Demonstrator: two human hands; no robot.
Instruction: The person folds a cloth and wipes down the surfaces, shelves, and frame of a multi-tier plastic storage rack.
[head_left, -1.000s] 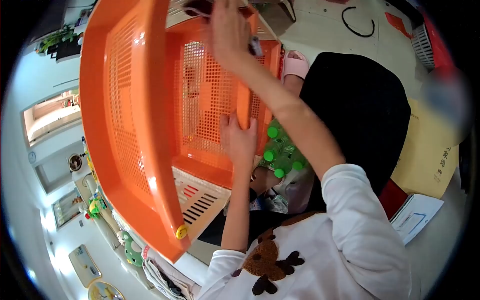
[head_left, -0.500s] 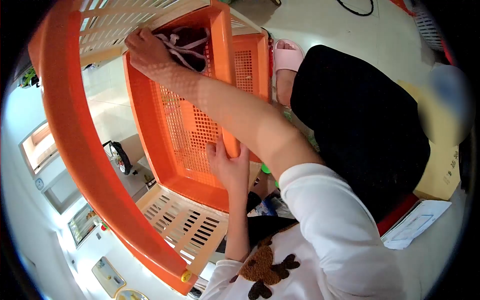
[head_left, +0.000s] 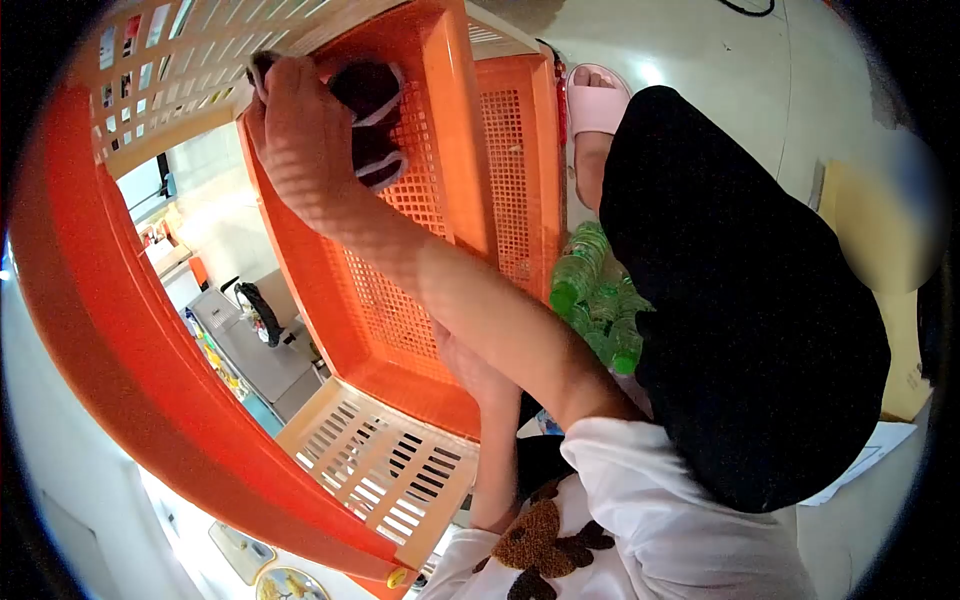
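Observation:
My right hand [head_left: 300, 125] reaches across the orange plastic basket [head_left: 410, 400] to its far end. Its fingers are closed around a dark shoe with pale edging [head_left: 262, 72], mostly covered by the hand. Beside it in the basket lie more dark pieces with pale trim [head_left: 368, 90], which look like shoes; my wrist covers part of them. My left hand [head_left: 472, 362] is at the basket's near side, fingers over the rim onto the inner side. My right forearm hides much of that grip.
Cream slatted panels [head_left: 375, 460] join the orange tiers of the rack, and a broad orange edge [head_left: 150, 400] curves along the left. Green-capped plastic bottles [head_left: 595, 290] lie on the floor near my black-clad leg [head_left: 750, 300]. A pink slipper [head_left: 598, 110] is on a foot.
My right hand has moved slightly down and right and now has a dark shoe in its fingers. The pale laces seen earlier no longer show. The view has shifted, revealing the bottles.

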